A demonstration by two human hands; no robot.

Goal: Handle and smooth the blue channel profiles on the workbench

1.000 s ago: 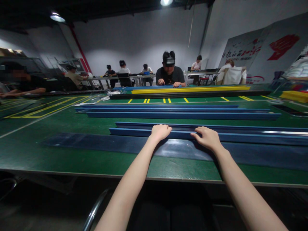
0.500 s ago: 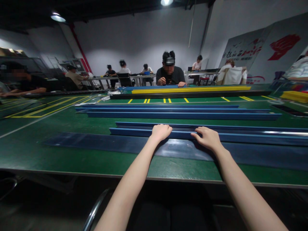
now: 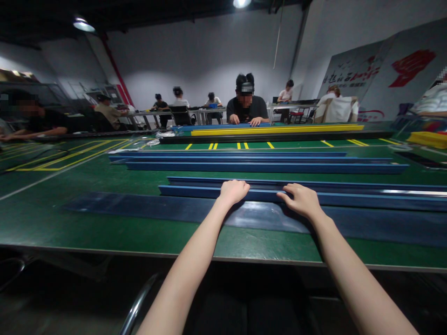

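Observation:
A long blue U-shaped channel lies lengthwise in front of me, its open side up. My left hand rests over its near wall, fingers curled down into the groove and their tips hidden. To the right, my right hand grips the same wall with bent fingers inside and the thumb on the near side. Inside the channel's right part a pale shiny strip shows. Just nearer to me, a flat dark-blue strip, glossy in the middle, lies under my wrists.
Beyond are more blue channels, a black bar and a yellow bar on the green table. A co-worker sits opposite. A dark phone-like slab lies at right; a yellow tray stands behind it.
My hands and the blue channel stay where they were. Across the table, the co-worker's raised hand has come down to the bars, and the other hand has shifted slightly left.

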